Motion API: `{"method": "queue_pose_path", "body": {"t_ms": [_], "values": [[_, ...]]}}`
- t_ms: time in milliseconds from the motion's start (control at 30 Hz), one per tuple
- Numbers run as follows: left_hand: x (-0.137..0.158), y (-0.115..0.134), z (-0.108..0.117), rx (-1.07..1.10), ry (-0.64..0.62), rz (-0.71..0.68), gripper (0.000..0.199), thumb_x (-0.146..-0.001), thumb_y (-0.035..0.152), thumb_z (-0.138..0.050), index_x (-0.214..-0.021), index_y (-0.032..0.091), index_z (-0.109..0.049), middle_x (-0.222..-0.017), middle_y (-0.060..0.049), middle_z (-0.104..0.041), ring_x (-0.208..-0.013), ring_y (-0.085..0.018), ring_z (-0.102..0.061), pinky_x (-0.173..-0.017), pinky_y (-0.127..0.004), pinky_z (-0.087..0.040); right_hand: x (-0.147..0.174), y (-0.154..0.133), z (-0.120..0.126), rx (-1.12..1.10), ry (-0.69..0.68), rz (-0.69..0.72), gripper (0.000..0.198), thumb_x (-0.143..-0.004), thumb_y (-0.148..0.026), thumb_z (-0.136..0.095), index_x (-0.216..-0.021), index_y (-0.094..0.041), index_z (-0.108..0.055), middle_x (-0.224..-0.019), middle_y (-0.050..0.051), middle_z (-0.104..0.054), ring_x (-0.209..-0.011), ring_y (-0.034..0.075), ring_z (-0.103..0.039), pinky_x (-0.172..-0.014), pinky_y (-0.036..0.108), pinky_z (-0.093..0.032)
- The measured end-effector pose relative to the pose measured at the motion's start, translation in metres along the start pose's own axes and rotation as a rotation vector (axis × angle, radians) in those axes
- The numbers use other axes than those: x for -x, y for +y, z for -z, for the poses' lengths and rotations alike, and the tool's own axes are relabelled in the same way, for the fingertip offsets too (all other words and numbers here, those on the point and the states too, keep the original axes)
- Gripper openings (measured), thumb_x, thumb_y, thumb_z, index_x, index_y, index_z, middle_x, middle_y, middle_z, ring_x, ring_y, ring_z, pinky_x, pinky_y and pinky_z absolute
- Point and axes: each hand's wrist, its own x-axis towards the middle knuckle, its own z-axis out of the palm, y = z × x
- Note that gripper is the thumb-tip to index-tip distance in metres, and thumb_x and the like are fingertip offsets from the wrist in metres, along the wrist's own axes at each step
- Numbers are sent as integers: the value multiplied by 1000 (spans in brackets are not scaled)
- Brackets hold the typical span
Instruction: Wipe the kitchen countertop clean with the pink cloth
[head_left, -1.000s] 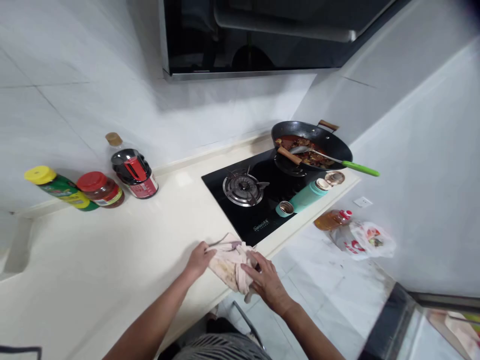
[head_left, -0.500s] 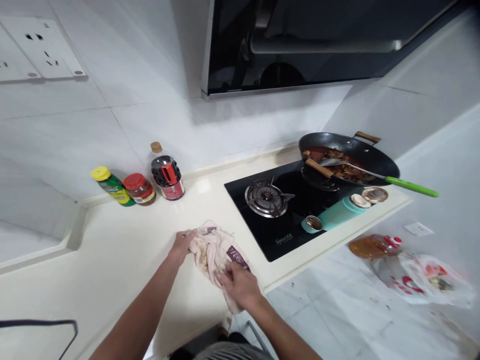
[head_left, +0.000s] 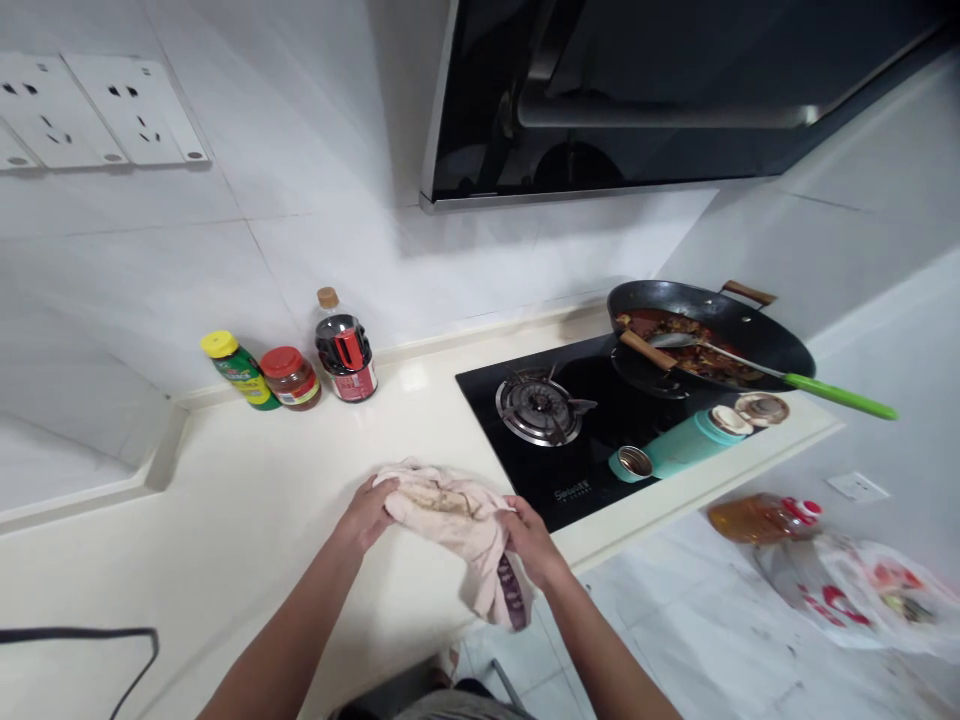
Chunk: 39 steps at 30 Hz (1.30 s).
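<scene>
A pale pink cloth (head_left: pixel 450 515) with brownish stains and a purple printed strip is stretched between my two hands over the white counter. My left hand (head_left: pixel 369 512) grips its left end, fingers closed over the edge. On the other side my right hand (head_left: pixel 531 540) pinches the cloth near the hob's front left corner. The purple strip hangs down below my right hand, by the counter's front edge. Whether the middle of the cloth touches the counter, I cannot tell.
Right of my hands is a black gas hob (head_left: pixel 570 470), with a wok (head_left: pixel 772 345) of reddish food and a green-handled spatula (head_left: pixel 840 395). A teal flask (head_left: pixel 686 445) lies along its front. Sauce bottle (head_left: pixel 349 360), red-lidded jar (head_left: pixel 291 380) and green container (head_left: pixel 244 375) stand by the wall.
The cloth was bunched up on the counter and is now spread wider between my hands. My right hand has moved right and up, and the purple strip now hangs lower. The view shifted slightly.
</scene>
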Motion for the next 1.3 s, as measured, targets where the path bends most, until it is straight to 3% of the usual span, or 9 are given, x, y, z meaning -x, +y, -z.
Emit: {"method": "queue_pose_path", "body": {"t_ms": [200, 367, 500, 667, 833, 967, 1067, 1167, 1300], "values": [[11, -21, 12, 59, 148, 55, 40, -78, 38, -78, -107, 19, -58, -99, -12, -73, -84, -24, -73, -70, -36, -60, -14, 8, 30, 55, 239, 15, 44, -91, -51, -42, -116, -18, -56, -98, 9, -63, -79, 24, -60, -77, 40, -52], [22, -23, 21, 86, 231, -22, 51, -71, 43, -80, -110, 22, -53, -98, -7, -71, -85, -23, -71, -72, -37, -59, 53, 0, -1, 124, 36, 129, 29, -81, -48, -66, -100, -26, -67, -95, 7, -64, -87, 28, -58, -83, 43, -50], [38, -3, 20, 75, 216, -121, 68, -62, 46, -83, -118, 24, -54, -94, -2, -69, -86, -20, -68, -74, -34, -58, 89, 12, -3, 158, 54, 108, 34, -82, -44, -64, -110, -26, -69, -108, 14, -62, -102, 37, -55, -89, 53, -46], [65, 31, 23, 0, 125, -186, 68, -55, 51, -88, -110, 18, -64, -85, -2, -71, -75, -19, -66, -69, -30, -54, 81, 16, 26, 40, -63, 91, 27, -90, -50, -57, -94, -25, -65, -89, 6, -63, -83, 27, -59, -80, 44, -50], [103, 57, 43, -240, 198, -316, 68, -59, 56, -84, -113, 18, -70, -83, -3, -73, -69, -17, -62, -61, -24, -47, 83, -13, 61, -196, -163, -28, 34, -96, -59, -55, -94, -25, -56, -75, -2, -54, -63, 18, -52, -57, 28, -45], [144, 62, 58, -258, 255, -219, 63, -59, 54, -82, -109, 18, -73, -89, -8, -75, -74, -20, -65, -60, -25, -48, 99, -43, 91, -542, -254, -96, 35, -85, -53, -76, -93, -26, -55, -97, 2, -57, -75, 18, -54, -63, 27, -47], [164, 62, 61, -151, 189, -113, 56, -62, 52, -81, -106, 19, -71, -83, -7, -73, -66, -20, -64, -53, -27, -49, 103, -60, 108, -616, -272, -44, 39, -80, -54, -79, -86, -26, -53, -97, 4, -55, -76, 20, -54, -63, 29, -48], [154, 59, 60, -54, 125, -75, 46, -66, 52, -81, -97, 20, -70, -80, -5, -70, -61, -20, -64, -55, -32, -54, 83, -63, 106, -578, -218, -21, 46, -78, -64, -75, -86, -26, -50, -98, 6, -57, -77, 22, -57, -61, 31, -50], [97, 43, 58, -95, 180, -48, 49, -69, 57, -76, -94, 17, -66, -90, -11, -73, -73, -25, -72, -73, -40, -60, 25, -39, 69, -302, -23, -78, 53, -79, -70, -64, -104, -24, -54, -103, 8, -63, -82, 24, -63, -66, 35, -56]]}}
